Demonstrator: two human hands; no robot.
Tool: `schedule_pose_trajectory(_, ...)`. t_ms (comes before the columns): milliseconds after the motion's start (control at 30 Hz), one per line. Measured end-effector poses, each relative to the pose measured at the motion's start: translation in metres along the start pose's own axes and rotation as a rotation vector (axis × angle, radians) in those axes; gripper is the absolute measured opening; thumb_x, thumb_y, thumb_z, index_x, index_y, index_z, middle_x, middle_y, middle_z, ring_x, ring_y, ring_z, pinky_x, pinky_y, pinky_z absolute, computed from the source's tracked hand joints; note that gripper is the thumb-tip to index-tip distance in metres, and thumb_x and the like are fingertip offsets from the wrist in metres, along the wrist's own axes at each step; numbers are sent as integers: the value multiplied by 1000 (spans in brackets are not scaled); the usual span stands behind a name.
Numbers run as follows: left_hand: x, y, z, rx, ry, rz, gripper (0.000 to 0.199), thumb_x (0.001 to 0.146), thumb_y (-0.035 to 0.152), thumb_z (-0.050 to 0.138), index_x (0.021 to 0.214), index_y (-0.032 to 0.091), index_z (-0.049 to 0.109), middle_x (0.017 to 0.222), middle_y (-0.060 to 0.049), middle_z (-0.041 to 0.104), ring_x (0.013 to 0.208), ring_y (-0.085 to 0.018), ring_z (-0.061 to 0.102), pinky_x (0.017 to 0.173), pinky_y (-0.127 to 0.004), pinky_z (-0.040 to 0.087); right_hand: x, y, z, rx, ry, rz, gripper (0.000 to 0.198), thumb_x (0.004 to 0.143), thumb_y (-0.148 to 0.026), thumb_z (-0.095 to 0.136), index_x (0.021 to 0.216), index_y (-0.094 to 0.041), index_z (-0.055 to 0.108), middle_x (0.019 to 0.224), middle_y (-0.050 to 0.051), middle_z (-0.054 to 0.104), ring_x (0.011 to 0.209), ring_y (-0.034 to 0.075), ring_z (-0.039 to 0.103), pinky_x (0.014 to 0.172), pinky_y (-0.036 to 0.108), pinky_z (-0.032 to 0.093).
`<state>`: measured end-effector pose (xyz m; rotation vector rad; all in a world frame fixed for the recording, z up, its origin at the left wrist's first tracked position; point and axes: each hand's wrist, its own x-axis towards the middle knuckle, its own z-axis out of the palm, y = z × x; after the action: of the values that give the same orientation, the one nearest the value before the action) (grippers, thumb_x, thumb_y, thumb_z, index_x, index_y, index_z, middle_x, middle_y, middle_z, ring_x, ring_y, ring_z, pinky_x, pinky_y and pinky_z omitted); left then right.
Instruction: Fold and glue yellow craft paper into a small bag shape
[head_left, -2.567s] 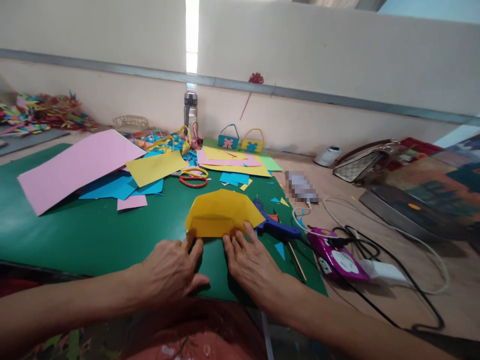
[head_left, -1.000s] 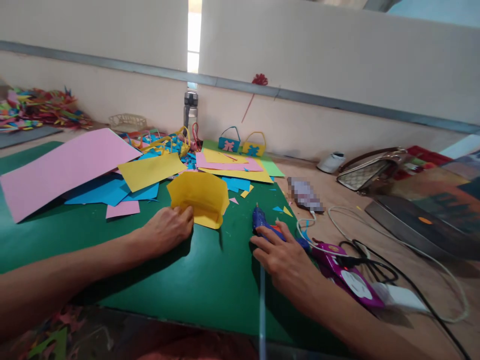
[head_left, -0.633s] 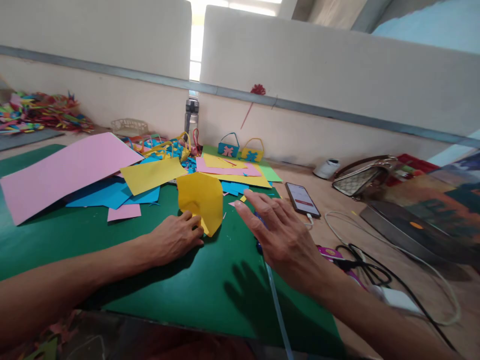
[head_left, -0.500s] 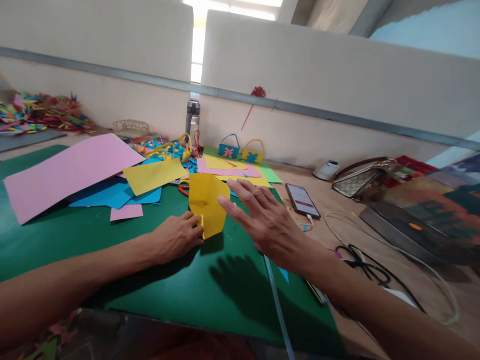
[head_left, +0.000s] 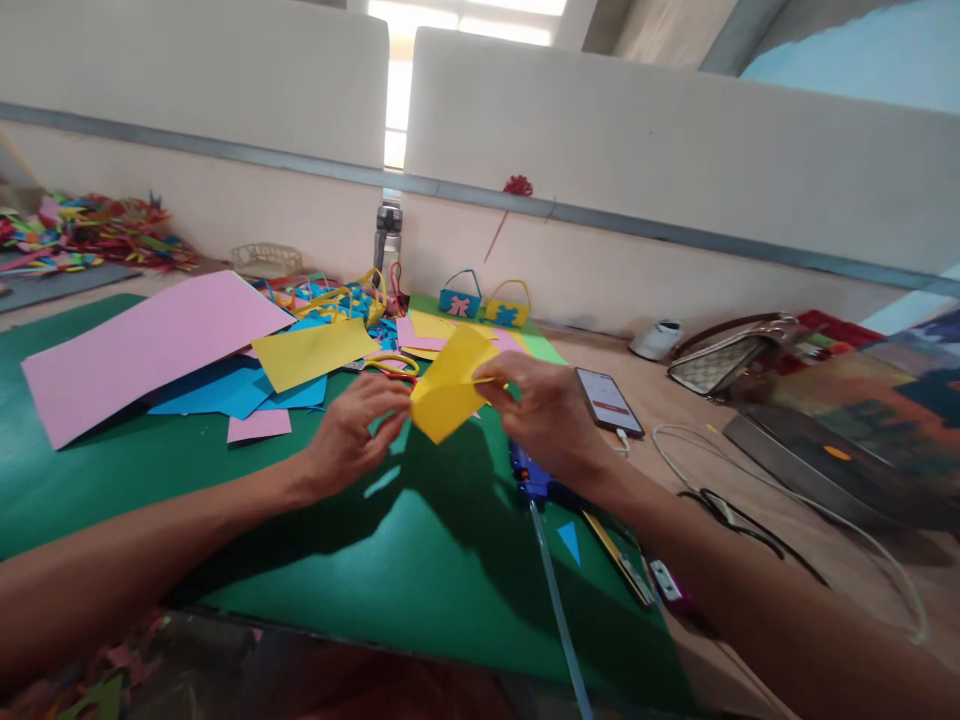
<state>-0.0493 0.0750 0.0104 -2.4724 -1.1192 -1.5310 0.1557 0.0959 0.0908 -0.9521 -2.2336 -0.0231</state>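
Note:
A creased yellow sheet, paper or craft foam, is held tilted above the green table mat. My right hand pinches its right edge between thumb and fingers. At its left corner are the curled fingertips of my left hand, which seem to grip it. Behind the left fingertips lie scissors with yellow and red handles. Below my right hand is a blue glue gun with a clear glue stick trailing toward me.
Pink, blue and yellow sheets lie to the left. Two small handbag crafts, blue and yellow, stand at the back. A phone with a cable, a cutter knife and a blue scrap are on the right.
The yellow sheet has been lifted off the mat and tilted. My right hand, spread beside it before, has closed on its right edge. My left hand has risen slightly, uncovering the scissors.

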Motion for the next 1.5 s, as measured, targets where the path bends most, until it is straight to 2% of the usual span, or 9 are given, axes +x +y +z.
schedule_pose_trajectory(133, 6, 17, -36, 222, 295, 172, 11, 83, 19, 51, 94, 20, 53, 89, -6, 62, 88, -20, 56, 80, -40, 46, -4, -2, -5, 413, 278, 349, 7, 72, -18, 56, 77, -18, 62, 72, 0, 63, 65, 14, 57, 60, 25, 44)
schedule_pose_trajectory(267, -16, 39, -41, 321, -64, 550, 15, 84, 20, 45, 92, 24, 57, 89, -4, 66, 93, -21, 56, 77, -40, 45, -29, -12, 17, 598, 63, 541, 10, 70, -22, 58, 77, -17, 62, 73, -1, 64, 65, 14, 57, 59, 24, 44)
schedule_pose_trajectory(400, -38, 57, -21, 143, -419, 890, 21, 83, 25, 44, 83, 19, 64, 78, -6, 65, 65, -15, 58, 46, -30, 41, -58, -22, 40, 480, -179, 533, 8, 72, -18, 54, 68, -17, 60, 65, -2, 61, 62, 13, 56, 57, 23, 41)
schedule_pose_trajectory(567, -42, 59, -15, 228, -373, 679, 20, 84, 20, 44, 93, 11, 59, 73, -9, 65, 49, -13, 52, 39, -28, 36, -73, -31, 44, 322, -284, 412, 12, 76, -14, 52, 69, -17, 60, 67, -1, 64, 65, 13, 57, 61, 24, 40)
schedule_pose_trajectory(700, -40, 46, -18, 318, -235, 330, 30, 86, 19, 48, 116, 13, 46, 102, -11, 65, 76, -15, 64, 56, -23, 49, -76, -35, 43, 351, -349, 383, 14, 78, -11, 50, 72, -17, 61, 67, -1, 64, 62, 12, 57, 59, 23, 40)
schedule_pose_trajectory(867, -39, 32, -14, 368, -492, 58, 21, 88, 20, 44, 107, 18, 53, 100, -7, 67, 72, -14, 66, 51, -20, 47, -79, -36, 39, 375, -390, 406, 13, 77, -10, 52, 75, -18, 62, 70, -1, 66, 63, 12, 59, 59, 23, 42)
schedule_pose_trajectory(967, -39, 28, -13, 374, -634, 52, 20, 88, 14, 39, 88, 18, 59, 80, -2, 67, 62, -12, 64, 47, -18, 42, -82, -34, 35, 334, -403, 410, 12, 75, -12, 55, 78, -19, 63, 77, 1, 69, 70, 15, 63, 64, 25, 45)
schedule_pose_trajectory(1100, -36, 26, -17, 379, -596, 108, 26, 87, 7, 35, 86, 17, 59, 79, -3, 67, 62, -12, 63, 47, -19, 40, -85, -29, 31, 266, -376, 411, 18, 74, -11, 57, 88, -20, 63, 84, 1, 71, 79, 17, 64, 72, 29, 48)
schedule_pose_trajectory(1500, -16, 17, -15, 441, -813, 90, 40, 81, 9, 41, 119, 21, 46, 90, -5, 68, 63, -15, 64, 44, -19, 40, -79, -28, 40, 428, -394, 504, 31, 80, -20, 54, 110, -18, 59, 74, 0, 69, 62, 13, 61, 60, 24, 46)
